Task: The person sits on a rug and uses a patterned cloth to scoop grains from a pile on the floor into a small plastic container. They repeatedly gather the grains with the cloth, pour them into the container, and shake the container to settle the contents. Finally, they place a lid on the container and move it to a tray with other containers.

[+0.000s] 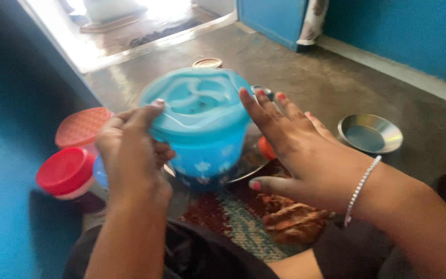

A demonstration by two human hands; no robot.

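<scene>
Blue plastic container (pixel 202 135) with a lighter blue moulded lid (pixel 198 101), round, held up off the floor at frame centre, just above a steel plate (pixel 246 164). White star-like prints on its lower wall. Looks like rigid thin-wall plastic: probably light if empty, contents not visible so weight can't be told. Smooth sides, likely a bit slippery; not fragile. Best hold judged to be around the wall just under the lid rim, or the raised ridges on the lid top for prying.

Left hand (pixel 132 155) wraps the container's left side, fingers curled round the wall, thumb up on the lid edge — a firm grasp. Right hand (pixel 298 147) is spread flat, fingers extended, fingertips at the lid's right edge; touching or only just beside it, can't tell. Holds nothing. Beaded bracelet (pixel 361 187) on that wrist.

Concrete floor (pixel 311 77), blue walls (pixel 403 31). Patterned mat (pixel 243 222) under the plate, with a brownish cloth-like lump (pixel 292 219) on it.

Smaller items: empty steel bowl (pixel 370 133) well apart to the right. Two jars at left, one with an orange-red textured lid (pixel 82 126), one with a plain red lid (pixel 64 171), close together. Small round tin lid (pixel 207 63) behind the container. Small orange object (pixel 266 148) on the plate, mostly hidden.
</scene>
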